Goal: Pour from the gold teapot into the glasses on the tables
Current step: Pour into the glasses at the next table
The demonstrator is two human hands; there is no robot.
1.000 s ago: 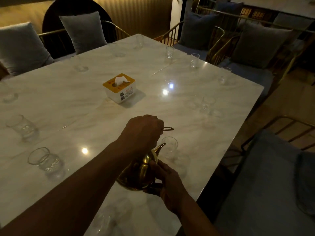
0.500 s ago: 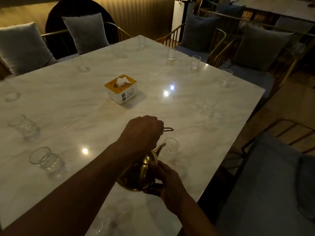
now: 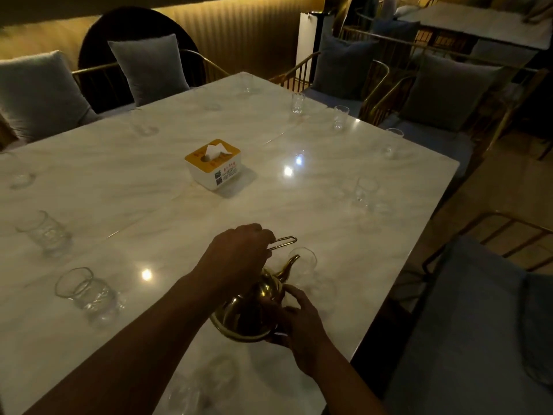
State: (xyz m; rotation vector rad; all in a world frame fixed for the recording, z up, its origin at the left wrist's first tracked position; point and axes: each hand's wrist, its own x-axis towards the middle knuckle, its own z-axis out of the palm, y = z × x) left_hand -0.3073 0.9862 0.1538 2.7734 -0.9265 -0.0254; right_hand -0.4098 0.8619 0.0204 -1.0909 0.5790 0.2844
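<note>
Tilted gold teapot (image 3: 242, 317), apparently over glass (image 3: 305, 260)

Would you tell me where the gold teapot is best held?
By the wire handle over the teapot's top, gripped from above as the left hand does; the spout points away at the glass, so the right hand steadies it from the near side.

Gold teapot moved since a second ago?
No. The gold teapot keeps its spout at the glass rim; both drift slightly with the tissue box, so only the camera moved.
</note>
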